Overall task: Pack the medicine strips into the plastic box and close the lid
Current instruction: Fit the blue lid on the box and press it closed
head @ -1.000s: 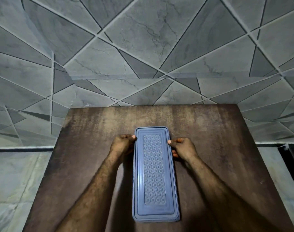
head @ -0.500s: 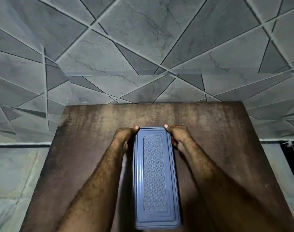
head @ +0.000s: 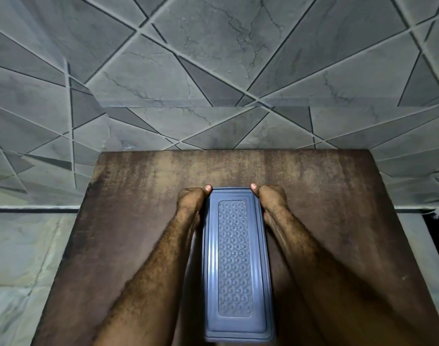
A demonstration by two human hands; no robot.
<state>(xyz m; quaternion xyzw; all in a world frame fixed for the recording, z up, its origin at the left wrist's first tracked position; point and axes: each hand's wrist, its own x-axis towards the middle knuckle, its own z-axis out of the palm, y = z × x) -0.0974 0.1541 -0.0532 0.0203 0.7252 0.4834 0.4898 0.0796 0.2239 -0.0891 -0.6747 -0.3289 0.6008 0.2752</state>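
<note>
A long blue-grey plastic box (head: 235, 260) lies lengthwise on the brown table (head: 128, 208), its patterned lid on top and covering it. My left hand (head: 192, 199) grips the far left corner of the box, thumb on the lid's edge. My right hand (head: 269, 198) grips the far right corner the same way. Both forearms run along the box's long sides. No medicine strips are in sight; the inside of the box is hidden by the lid.
The table stands against a grey tiled wall (head: 213, 71) with a geometric pattern. Pale floor tiles (head: 21, 258) show to the left and right of the table. The table's far edge lies a short way beyond the box.
Both hands slid from the box's upper sides to its far corners, thumbs now on the far edge of the lid. The view shifted slightly closer.
</note>
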